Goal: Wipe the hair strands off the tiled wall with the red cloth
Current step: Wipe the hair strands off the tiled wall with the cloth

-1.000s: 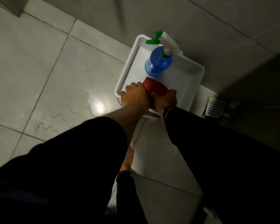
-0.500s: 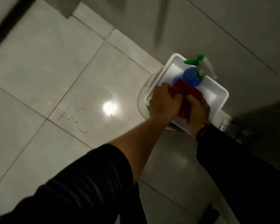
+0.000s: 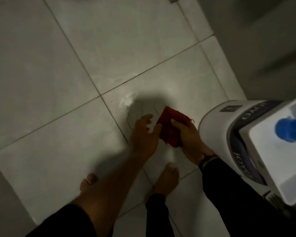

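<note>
The red cloth (image 3: 169, 127), folded and frayed at one corner, is out over the pale tiled surface (image 3: 58, 82). My right hand (image 3: 190, 137) grips the cloth's right side. My left hand (image 3: 143, 134) is beside it, fingers spread, fingertips touching the cloth's left edge. Thin dark hair strands (image 3: 135, 113) curl on the tile just beyond my left hand, partly in its shadow. A bright reflection lies on the tile next to them.
A white tray (image 3: 266, 165) sits on a white bucket (image 3: 217, 127) at the right, with a blue spray bottle (image 3: 290, 129) in it. My two bare feet (image 3: 167, 180) stand on the tiles below the hands. Darker grey tiles fill the top right.
The cloth has been lifted out of the tray and carried left to the hair strands. The view has swung, so the tray now lies at the right edge.
</note>
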A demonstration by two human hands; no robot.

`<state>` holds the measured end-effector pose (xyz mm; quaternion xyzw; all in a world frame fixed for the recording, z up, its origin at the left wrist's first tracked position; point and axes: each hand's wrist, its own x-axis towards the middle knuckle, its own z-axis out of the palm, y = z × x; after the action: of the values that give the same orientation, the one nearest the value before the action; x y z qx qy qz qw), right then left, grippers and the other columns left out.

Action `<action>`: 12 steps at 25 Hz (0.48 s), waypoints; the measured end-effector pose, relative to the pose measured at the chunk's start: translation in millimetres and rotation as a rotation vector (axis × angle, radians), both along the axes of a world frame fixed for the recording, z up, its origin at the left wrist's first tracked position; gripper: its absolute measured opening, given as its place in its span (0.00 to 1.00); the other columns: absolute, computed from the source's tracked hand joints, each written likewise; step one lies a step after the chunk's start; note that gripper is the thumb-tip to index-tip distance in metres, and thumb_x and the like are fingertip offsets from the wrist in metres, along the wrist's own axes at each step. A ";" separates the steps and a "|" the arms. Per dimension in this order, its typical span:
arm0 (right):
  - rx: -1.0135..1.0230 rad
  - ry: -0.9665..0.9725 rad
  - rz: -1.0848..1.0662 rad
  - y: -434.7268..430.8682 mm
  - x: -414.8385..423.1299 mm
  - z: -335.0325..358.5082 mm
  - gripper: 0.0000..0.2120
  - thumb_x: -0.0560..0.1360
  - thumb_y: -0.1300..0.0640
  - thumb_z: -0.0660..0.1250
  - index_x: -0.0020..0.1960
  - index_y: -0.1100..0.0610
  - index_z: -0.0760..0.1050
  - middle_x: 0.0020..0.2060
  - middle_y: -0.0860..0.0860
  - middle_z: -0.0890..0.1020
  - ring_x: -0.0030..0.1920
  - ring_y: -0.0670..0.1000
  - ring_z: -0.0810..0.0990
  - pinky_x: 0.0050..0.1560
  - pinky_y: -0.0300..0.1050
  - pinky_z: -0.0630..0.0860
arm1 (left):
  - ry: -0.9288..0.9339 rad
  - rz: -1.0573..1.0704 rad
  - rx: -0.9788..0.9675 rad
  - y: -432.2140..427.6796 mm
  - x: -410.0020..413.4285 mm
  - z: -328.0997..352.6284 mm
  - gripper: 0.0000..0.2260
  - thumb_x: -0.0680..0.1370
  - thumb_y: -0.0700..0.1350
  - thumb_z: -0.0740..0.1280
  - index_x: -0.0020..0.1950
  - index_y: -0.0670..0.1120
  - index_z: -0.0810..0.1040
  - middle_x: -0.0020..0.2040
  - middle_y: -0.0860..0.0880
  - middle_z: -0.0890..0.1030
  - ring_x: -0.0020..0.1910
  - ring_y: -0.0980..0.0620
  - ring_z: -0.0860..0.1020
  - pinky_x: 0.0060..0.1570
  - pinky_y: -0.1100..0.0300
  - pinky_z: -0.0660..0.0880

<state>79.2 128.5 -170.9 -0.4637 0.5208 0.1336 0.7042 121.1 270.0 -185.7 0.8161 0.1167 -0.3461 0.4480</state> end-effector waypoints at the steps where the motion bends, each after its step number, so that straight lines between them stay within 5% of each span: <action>1: -0.099 0.000 0.094 13.3 15.5 -27.7 0.13 0.86 0.64 0.66 0.67 0.55 0.83 0.49 0.56 0.91 0.43 0.58 0.90 0.33 0.41 0.85 | -0.023 -0.014 0.097 28.9 11.0 -32.4 0.26 0.83 0.55 0.69 0.81 0.52 0.73 0.75 0.48 0.78 0.72 0.45 0.79 0.72 0.46 0.77; 3: -0.325 -0.023 0.278 25.0 47.2 -75.2 0.19 0.85 0.66 0.64 0.74 0.56 0.80 0.54 0.59 0.87 0.42 0.58 0.87 0.34 0.41 0.83 | -0.067 -0.078 0.322 81.3 31.6 -87.9 0.31 0.83 0.61 0.67 0.84 0.52 0.69 0.80 0.46 0.73 0.79 0.42 0.73 0.77 0.43 0.70; 5: -0.649 -0.017 0.512 32.1 80.0 -124.7 0.23 0.85 0.62 0.65 0.80 0.55 0.74 0.71 0.59 0.82 0.60 0.61 0.87 0.58 0.46 0.85 | -0.144 -0.117 0.530 134.3 47.4 -146.0 0.35 0.83 0.63 0.63 0.87 0.49 0.63 0.85 0.43 0.67 0.84 0.39 0.65 0.80 0.39 0.64; 7: -0.952 -0.023 0.745 36.9 107.6 -170.4 0.30 0.83 0.59 0.65 0.84 0.56 0.66 0.76 0.58 0.78 0.73 0.63 0.78 0.73 0.53 0.77 | -0.246 -0.152 0.669 177.6 55.8 -198.9 0.37 0.83 0.64 0.61 0.89 0.47 0.59 0.89 0.41 0.59 0.88 0.38 0.56 0.84 0.34 0.54; 12: -1.317 -0.112 1.453 58.0 117.4 -249.5 0.38 0.80 0.50 0.60 0.87 0.59 0.54 0.87 0.59 0.57 0.88 0.65 0.51 0.84 0.68 0.53 | -0.552 -0.309 0.760 240.6 41.8 -282.9 0.37 0.85 0.66 0.53 0.91 0.51 0.53 0.91 0.38 0.51 0.90 0.34 0.50 0.83 0.29 0.44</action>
<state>196.6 186.4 -420.4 -0.9769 0.0451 0.1950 0.0750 162.8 510.5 -468.6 0.9907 -0.0108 -0.1124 0.0760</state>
